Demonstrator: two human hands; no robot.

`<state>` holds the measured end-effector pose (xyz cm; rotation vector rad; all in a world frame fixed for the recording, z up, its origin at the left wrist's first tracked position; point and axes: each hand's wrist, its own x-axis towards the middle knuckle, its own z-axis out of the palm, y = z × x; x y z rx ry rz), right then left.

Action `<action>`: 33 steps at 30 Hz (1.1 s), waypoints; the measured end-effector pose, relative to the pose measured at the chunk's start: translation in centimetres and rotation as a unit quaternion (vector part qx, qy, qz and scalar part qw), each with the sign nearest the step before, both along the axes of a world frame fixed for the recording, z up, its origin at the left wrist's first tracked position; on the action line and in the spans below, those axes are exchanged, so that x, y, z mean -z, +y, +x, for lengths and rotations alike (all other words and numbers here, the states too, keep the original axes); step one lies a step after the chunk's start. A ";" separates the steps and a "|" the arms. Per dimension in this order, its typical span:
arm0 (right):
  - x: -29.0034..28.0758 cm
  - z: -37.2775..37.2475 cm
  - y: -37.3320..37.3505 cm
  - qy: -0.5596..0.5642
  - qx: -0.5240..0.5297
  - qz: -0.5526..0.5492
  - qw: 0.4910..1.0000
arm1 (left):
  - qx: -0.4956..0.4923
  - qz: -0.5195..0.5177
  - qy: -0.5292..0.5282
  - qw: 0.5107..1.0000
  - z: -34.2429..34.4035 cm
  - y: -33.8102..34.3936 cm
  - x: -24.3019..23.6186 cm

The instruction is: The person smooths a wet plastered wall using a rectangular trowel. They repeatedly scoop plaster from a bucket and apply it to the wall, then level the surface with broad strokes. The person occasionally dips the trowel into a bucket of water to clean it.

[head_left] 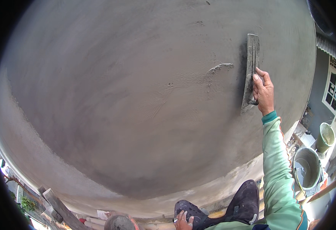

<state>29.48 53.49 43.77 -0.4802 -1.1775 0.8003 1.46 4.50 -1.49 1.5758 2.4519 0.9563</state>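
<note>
My right hand (265,92), at the end of a green sleeve, is closed round the handle of a plastering trowel (252,53). The trowel's long grey blade stands nearly upright against the wet plastered wall (137,99), right of centre. Left of the blade, a short ridge of mortar (218,69) stands out from the smoothed surface. Low in the picture, my left hand (183,221) rests with spread fingers on a dark, rounded form (193,210), which looks like my covered knee or a boot. It holds nothing that I can see.
At the right stand a bucket (314,184) with greyish water and a smaller greenish bucket (322,145) behind it. A round container (121,222) is at the bottom edge. Wooden pieces (59,205) rise at lower left. Beyond the wall's right edge is a white-framed window (333,92).
</note>
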 end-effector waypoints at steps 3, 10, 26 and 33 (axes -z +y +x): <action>-0.1 -7.7 -4.4 -0.154 0.069 0.133 0.977 | 0.002 0.009 -0.010 1.000 0.1 -0.2 0.0; 1.5 -25.5 -16.8 -0.383 0.090 0.294 0.871 | -0.018 -0.007 -0.053 0.998 0.1 -1.6 -2.1; 3.2 -6.2 -5.9 -0.082 0.029 0.044 0.995 | -0.045 -0.052 -0.079 0.994 -0.6 0.0 -0.1; 4.9 -14.5 -9.0 -0.268 0.067 0.224 0.935 | -0.046 -0.062 -0.073 0.994 0.0 -0.2 -0.6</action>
